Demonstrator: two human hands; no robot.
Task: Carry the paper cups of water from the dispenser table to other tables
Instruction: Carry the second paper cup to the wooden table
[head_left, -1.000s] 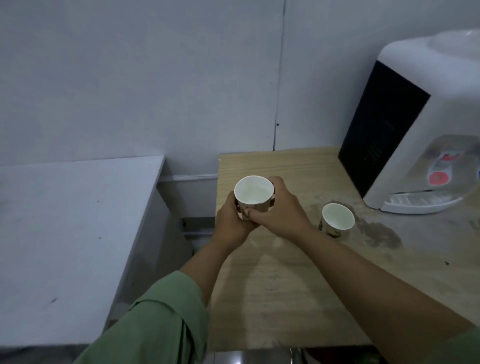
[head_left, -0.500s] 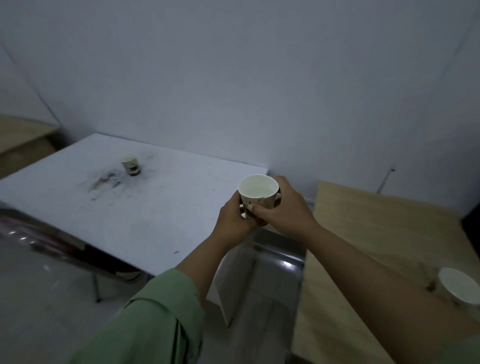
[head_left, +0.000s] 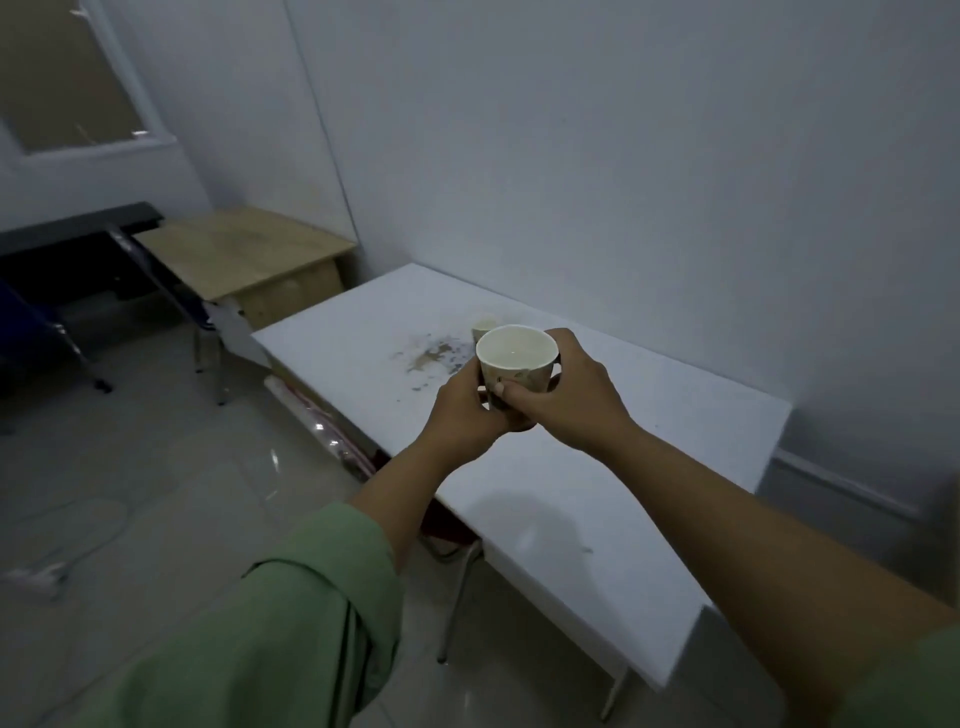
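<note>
I hold a white paper cup of water (head_left: 515, 357) upright in both hands, above the white table (head_left: 571, 499). My left hand (head_left: 462, 410) grips it from the left and below. My right hand (head_left: 576, 395) wraps its right side. A second paper cup (head_left: 483, 327) stands on the white table just behind the held one, mostly hidden by it, next to a brownish stain (head_left: 431, 358). The dispenser table is out of view.
A wooden desk (head_left: 244, 254) stands in the far left corner, with a dark bench (head_left: 72, 234) and a metal-legged chair (head_left: 171, 291) beside it. A cable and plug (head_left: 47, 571) lie on the tiled floor at left. The wall runs along the white table's far side.
My view has swung left, away from the dispenser table. The held cup now hangs over the white table, close to the cup standing there. Both hands keep their grip.
</note>
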